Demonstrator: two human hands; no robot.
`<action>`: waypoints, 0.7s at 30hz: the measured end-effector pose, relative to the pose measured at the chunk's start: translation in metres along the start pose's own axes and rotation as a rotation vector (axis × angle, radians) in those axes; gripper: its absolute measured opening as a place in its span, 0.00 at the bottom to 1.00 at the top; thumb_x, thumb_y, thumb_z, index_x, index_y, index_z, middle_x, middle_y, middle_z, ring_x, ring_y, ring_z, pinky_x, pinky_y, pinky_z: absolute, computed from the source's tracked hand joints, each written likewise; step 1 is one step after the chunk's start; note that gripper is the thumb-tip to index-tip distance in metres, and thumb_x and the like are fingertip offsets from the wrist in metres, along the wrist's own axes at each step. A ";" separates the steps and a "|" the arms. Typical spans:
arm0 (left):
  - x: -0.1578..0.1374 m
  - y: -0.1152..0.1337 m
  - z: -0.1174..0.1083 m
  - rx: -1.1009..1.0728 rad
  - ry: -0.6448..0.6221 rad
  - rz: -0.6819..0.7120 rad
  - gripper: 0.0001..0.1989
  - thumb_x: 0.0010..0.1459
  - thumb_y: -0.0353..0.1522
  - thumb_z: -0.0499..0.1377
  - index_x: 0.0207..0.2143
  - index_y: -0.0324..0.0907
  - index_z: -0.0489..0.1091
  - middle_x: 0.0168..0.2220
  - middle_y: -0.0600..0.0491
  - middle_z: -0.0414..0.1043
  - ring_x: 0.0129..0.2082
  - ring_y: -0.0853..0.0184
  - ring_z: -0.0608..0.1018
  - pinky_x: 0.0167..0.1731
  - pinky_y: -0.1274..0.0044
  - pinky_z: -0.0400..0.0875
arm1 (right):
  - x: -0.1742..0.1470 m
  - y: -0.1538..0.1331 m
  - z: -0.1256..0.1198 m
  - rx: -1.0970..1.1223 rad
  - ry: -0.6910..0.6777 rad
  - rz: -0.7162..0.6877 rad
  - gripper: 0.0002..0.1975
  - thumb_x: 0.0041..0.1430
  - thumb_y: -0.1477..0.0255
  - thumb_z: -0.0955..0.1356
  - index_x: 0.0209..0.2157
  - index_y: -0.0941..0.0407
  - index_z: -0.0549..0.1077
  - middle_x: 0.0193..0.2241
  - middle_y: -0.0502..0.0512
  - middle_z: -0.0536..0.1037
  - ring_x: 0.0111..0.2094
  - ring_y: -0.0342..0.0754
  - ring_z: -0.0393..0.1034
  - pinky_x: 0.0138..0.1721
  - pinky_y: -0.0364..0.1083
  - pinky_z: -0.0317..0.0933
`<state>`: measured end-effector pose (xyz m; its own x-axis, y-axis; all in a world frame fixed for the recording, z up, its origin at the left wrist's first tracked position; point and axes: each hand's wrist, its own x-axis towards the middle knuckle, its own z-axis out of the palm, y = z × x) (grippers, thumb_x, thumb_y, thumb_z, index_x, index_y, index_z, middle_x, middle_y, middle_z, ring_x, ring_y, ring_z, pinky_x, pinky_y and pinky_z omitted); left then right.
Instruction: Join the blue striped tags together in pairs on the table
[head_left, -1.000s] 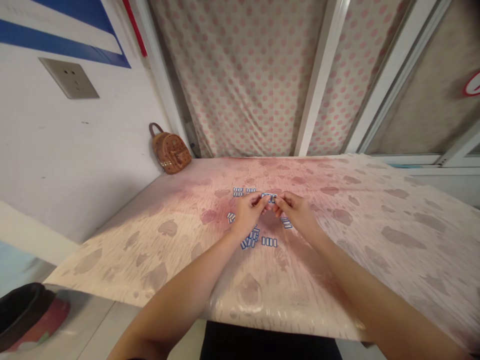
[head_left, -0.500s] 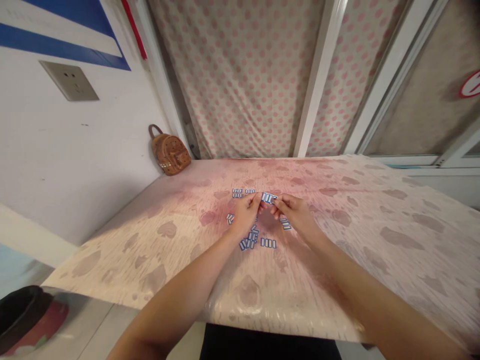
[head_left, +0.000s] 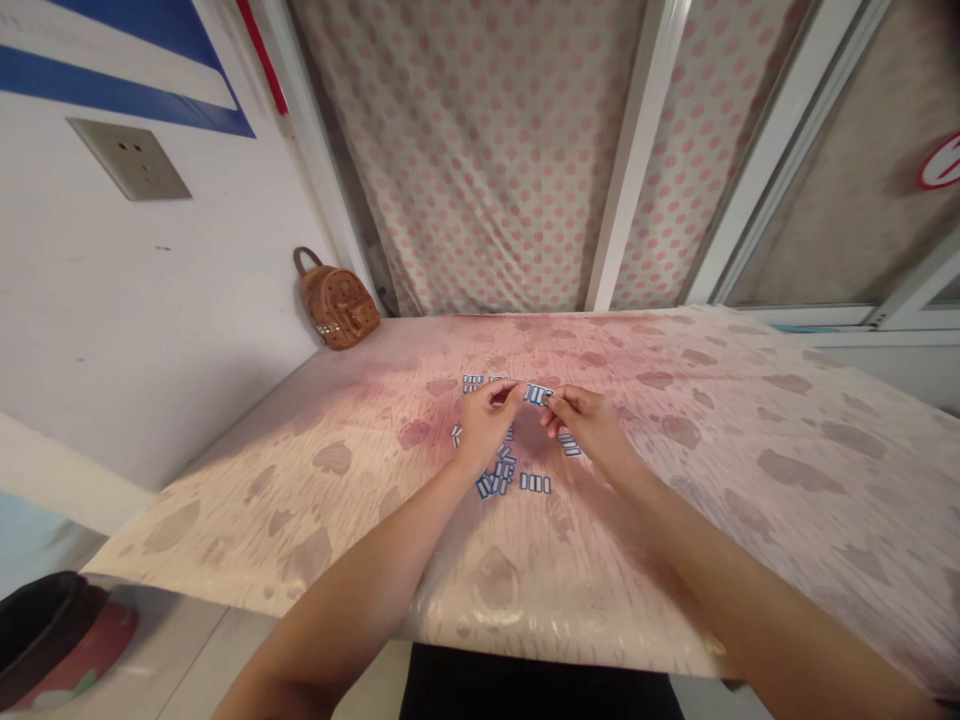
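Strip (head_left: 538, 394), white w/ blue bars, sits just right of frame centre betw. my hands, prob. off the table (head_left: 645, 570), judging by the dark patch below it. Right hand (head_left: 591, 420): grip is pinched on the strip's right end, so it prob. carries the weight. Left hand (head_left: 484, 422): thumb + index meet the left end; can't tell if that grip pinches or just steadies. Holding by the ends leaves the middle bars uncovered, prob. b/c the face needs to be seen.

Squared-up group (head_left: 472, 383), beyond the left hand, looks laid out on purpose; overlapping pile (head_left: 496, 478), below centre, looks loosely dropped. Single pc (head_left: 535, 484) lies apart, right of the pile. Slanted pc (head_left: 571, 445) is just beside the right hand.

Hidden: left hand covers part of the far pc (head_left: 499, 379) & most of the left pc (head_left: 455, 435). Pile count unclear; bars too small to say if printed or cut out. Round sign (head_left: 943, 163) is cut off at the right edge, bin-like tub (head_left: 79, 645) at lower left.
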<state>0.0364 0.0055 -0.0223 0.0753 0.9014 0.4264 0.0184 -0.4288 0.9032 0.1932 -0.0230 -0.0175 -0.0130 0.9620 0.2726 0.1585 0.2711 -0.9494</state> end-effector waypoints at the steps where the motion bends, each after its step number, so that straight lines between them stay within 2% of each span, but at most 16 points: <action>1: 0.000 0.001 0.000 -0.003 0.000 0.003 0.11 0.57 0.39 0.62 0.33 0.40 0.77 0.33 0.51 0.77 0.33 0.67 0.76 0.35 0.77 0.68 | 0.000 0.000 0.000 -0.005 -0.003 -0.001 0.17 0.59 0.58 0.67 0.25 0.56 0.69 0.23 0.52 0.76 0.21 0.43 0.68 0.28 0.45 0.62; 6: 0.000 0.004 -0.001 -0.026 0.002 -0.004 0.09 0.55 0.37 0.63 0.30 0.40 0.76 0.30 0.52 0.76 0.31 0.68 0.75 0.35 0.77 0.68 | -0.001 -0.001 0.001 -0.053 -0.003 -0.016 0.15 0.60 0.60 0.65 0.27 0.56 0.68 0.24 0.52 0.75 0.22 0.43 0.68 0.29 0.45 0.62; 9: 0.000 0.007 -0.003 -0.048 0.012 -0.057 0.10 0.54 0.38 0.63 0.30 0.39 0.76 0.28 0.53 0.74 0.29 0.70 0.73 0.33 0.78 0.66 | -0.003 -0.004 0.002 -0.080 0.025 -0.083 0.11 0.59 0.63 0.66 0.37 0.55 0.70 0.25 0.50 0.74 0.24 0.44 0.68 0.30 0.45 0.62; 12: -0.002 0.010 -0.003 -0.093 0.019 -0.123 0.11 0.54 0.39 0.64 0.29 0.39 0.76 0.26 0.54 0.72 0.26 0.71 0.71 0.29 0.79 0.65 | -0.005 -0.005 0.003 -0.237 0.045 -0.182 0.16 0.57 0.66 0.68 0.47 0.54 0.69 0.28 0.49 0.73 0.29 0.46 0.68 0.33 0.46 0.62; 15: -0.004 0.010 0.000 -0.143 0.016 -0.177 0.11 0.52 0.40 0.65 0.29 0.40 0.76 0.24 0.55 0.71 0.25 0.71 0.70 0.27 0.79 0.65 | -0.006 -0.004 0.003 -0.375 0.055 -0.230 0.13 0.59 0.69 0.66 0.46 0.52 0.71 0.28 0.50 0.73 0.30 0.46 0.68 0.35 0.46 0.61; 17: -0.002 0.009 -0.001 -0.162 0.004 -0.203 0.11 0.51 0.40 0.65 0.29 0.40 0.76 0.24 0.55 0.71 0.24 0.72 0.70 0.27 0.79 0.65 | -0.006 -0.003 0.002 -0.388 0.058 -0.229 0.12 0.59 0.69 0.65 0.46 0.52 0.72 0.28 0.50 0.73 0.30 0.47 0.68 0.34 0.46 0.61; 21: 0.017 -0.001 -0.025 -0.073 0.073 -0.166 0.11 0.50 0.39 0.64 0.30 0.39 0.77 0.26 0.54 0.73 0.25 0.72 0.70 0.28 0.80 0.64 | -0.003 0.002 0.001 -0.339 0.097 -0.188 0.20 0.59 0.65 0.66 0.53 0.53 0.66 0.31 0.52 0.74 0.30 0.48 0.69 0.33 0.47 0.63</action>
<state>0.0131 0.0222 -0.0146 0.0049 0.9625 0.2711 -0.0476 -0.2705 0.9615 0.1929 -0.0254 -0.0207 0.0180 0.8846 0.4659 0.4794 0.4013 -0.7804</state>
